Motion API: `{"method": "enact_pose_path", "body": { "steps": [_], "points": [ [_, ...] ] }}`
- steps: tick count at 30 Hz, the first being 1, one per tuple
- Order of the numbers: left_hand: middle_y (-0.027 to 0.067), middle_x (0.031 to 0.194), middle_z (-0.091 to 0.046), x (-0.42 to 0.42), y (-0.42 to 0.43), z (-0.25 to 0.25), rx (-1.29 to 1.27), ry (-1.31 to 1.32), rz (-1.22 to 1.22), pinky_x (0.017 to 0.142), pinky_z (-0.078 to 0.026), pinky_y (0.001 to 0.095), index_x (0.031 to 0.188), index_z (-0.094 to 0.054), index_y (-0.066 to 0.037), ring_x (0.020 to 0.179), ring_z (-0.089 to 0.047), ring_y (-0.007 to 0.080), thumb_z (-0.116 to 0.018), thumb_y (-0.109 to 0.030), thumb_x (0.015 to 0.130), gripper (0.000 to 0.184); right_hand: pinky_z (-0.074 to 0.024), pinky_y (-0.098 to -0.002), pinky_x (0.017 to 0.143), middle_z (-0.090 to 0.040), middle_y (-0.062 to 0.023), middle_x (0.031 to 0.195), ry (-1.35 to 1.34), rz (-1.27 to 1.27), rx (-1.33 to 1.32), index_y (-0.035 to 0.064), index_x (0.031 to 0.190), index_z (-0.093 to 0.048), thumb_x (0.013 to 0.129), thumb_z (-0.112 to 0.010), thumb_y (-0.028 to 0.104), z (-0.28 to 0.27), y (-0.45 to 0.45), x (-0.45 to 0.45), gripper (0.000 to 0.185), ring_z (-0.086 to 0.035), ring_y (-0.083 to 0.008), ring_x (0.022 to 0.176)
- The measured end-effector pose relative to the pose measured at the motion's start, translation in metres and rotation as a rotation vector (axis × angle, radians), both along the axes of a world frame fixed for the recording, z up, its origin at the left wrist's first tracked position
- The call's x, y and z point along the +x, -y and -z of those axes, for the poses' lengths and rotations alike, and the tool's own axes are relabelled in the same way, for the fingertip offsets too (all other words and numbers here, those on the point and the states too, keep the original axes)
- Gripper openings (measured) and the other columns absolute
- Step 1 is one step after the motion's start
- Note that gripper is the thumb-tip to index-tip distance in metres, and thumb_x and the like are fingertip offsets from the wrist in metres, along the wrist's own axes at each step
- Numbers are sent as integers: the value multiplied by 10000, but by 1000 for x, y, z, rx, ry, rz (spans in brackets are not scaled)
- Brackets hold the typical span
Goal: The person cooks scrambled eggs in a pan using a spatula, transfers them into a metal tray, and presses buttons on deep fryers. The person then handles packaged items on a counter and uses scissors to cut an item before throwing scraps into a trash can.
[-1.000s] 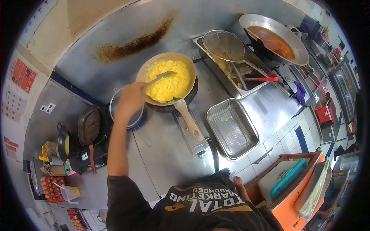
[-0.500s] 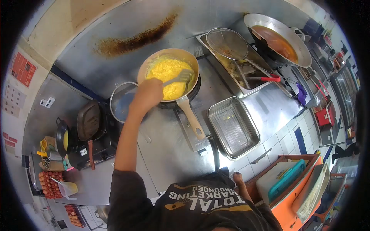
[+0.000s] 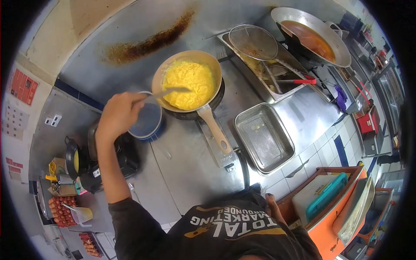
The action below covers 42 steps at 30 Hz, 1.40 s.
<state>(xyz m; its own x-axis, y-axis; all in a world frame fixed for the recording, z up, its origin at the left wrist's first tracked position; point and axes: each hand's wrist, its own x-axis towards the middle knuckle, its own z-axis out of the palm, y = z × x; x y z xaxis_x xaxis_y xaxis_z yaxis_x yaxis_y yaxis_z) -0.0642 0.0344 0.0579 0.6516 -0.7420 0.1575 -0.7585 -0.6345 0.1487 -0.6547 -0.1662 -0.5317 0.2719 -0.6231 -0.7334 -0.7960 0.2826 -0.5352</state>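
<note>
My left hand point(image 3: 119, 115) is closed around the handle of a grey spatula point(image 3: 171, 90). The spatula's blade is seen nearly edge-on above the left part of a beige frying pan point(image 3: 161, 74). Soft yellow scrambled egg point(image 3: 190, 82) fills much of the pan. The pan sits on a burner, its beige handle point(image 3: 213, 130) pointing toward me with no hand on it. Low beside my body is my right hand point(image 3: 271, 200), partly hidden by my shirt; its fingers cannot be made out.
Below my left forearm stands a strainer over a blue container point(image 3: 149, 123). Right of the pan are a wire-mesh basket point(image 3: 264, 138), a metal tray point(image 3: 277, 96) with red-handled tongs, and a wok point(image 3: 342, 56) of reddish-brown liquid. Egg trays point(image 3: 61, 212) sit at left.
My left hand has moved left and toward me, drawing the spatula from the pan's right side to its left. The blade has turned edge-on. The pan stays on the burner.
</note>
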Motion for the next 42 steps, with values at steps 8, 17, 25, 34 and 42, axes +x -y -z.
{"method": "enact_pose_path", "body": {
  "steps": [8,17,25,34,42],
  "points": [
    [205,904,-659,-12,7,55,193,45,-43,756,-506,506,1101,-716,-79,862,-644,414,-626,-119,868,252,-505,-342,677,-700,-94,909,197,88,37,-55,1062,-696,928,-595,254,-15,11,28,352,-635,-176,793],
    [240,940,-652,43,65,138,-60,172,-59,746,-530,514,1058,-680,-63,845,-660,432,-591,-98,851,228,-523,-366,711,-713,-141,871,-28,54,-58,-65,1064,-700,901,-611,273,-9,5,15,385,-663,-217,779],
    [195,951,-658,38,20,55,29,95,-16,768,-505,487,1126,-729,-106,886,-638,412,-608,-145,899,261,-524,-384,774,-730,-170,908,-42,-4,-44,-52,1028,-717,907,-596,263,15,-1,-3,358,-683,-248,848],
    [170,923,-670,18,-8,4,411,185,-4,774,-526,470,1048,-744,-124,894,-660,374,-655,-99,830,237,-520,-369,751,-716,-147,920,96,-6,38,-41,1106,-694,916,-583,211,-8,17,26,336,-658,-224,821],
    [178,957,-638,80,26,76,187,135,49,778,-500,498,1146,-709,-127,898,-630,403,-618,-103,878,284,-524,-357,762,-717,-161,952,-60,43,59,-61,1128,-682,915,-586,223,-11,17,24,368,-673,-232,868]
  ]
}}
